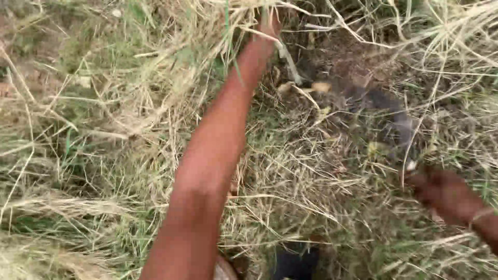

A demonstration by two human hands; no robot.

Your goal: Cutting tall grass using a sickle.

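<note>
Dry grass bunched at top centre, gripped by left hand, fingers buried among stalks, arm stretched straight up from bottom edge. At right, right hand closed on blurred sickle, blade curving toward bare soil.

The dry grass is showing pale straw-yellow across the frame, with thin green blades mixing in at upper left; the bare soil at upper right is looking dark brown; a blurred curved blade at right is appearing dull grey; a black shape is sitting at the bottom edge.
</note>
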